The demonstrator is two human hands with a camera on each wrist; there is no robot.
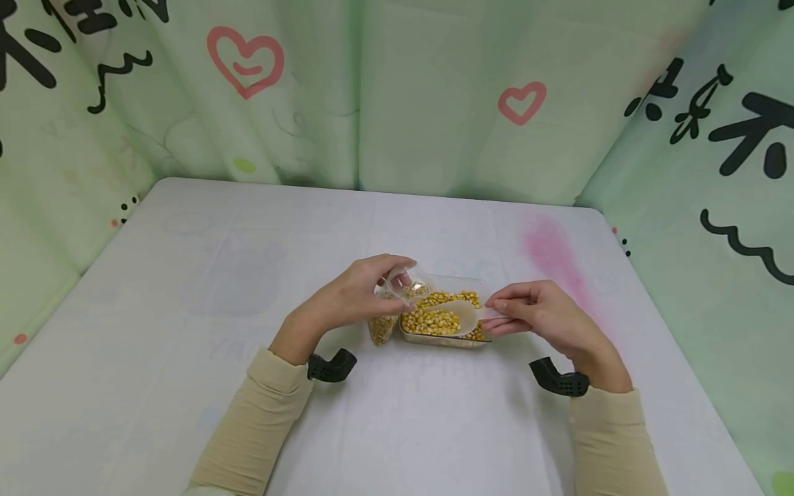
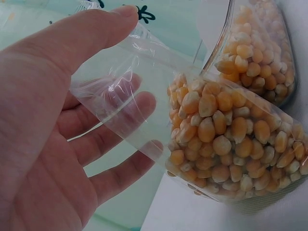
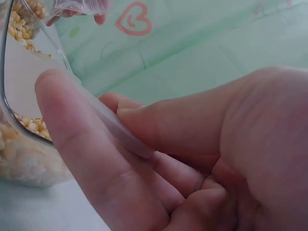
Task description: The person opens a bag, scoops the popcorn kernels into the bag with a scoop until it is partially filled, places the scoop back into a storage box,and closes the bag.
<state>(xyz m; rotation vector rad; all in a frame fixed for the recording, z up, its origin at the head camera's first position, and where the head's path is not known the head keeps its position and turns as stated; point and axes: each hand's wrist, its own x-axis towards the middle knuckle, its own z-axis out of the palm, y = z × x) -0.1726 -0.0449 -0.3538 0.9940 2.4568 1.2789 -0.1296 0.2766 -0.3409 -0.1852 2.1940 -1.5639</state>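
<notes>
My left hand point(image 1: 350, 289) holds a clear plastic bag point(image 2: 226, 144) by its mouth, the thumb on one side and the fingers spread on the other. Dried corn kernels fill the bag's lower part. Between the thumb and fingers of my right hand point(image 1: 548, 317) is the handle of a white scoop point(image 1: 469, 317). Its bowl lies over the corn in a clear rectangular container point(image 1: 443, 341), with kernels in or around it. In the right wrist view the scoop's handle point(image 3: 120, 132) shows between the fingers. Bag and container stand side by side, the bag on the left.
A white cloth covers the table point(image 1: 186, 331), with a pink patch point(image 1: 555, 251) at the right. Green curtains point(image 1: 428, 103) with hearts and black characters hang behind and at both sides. A black band point(image 1: 331, 365) sits on each wrist.
</notes>
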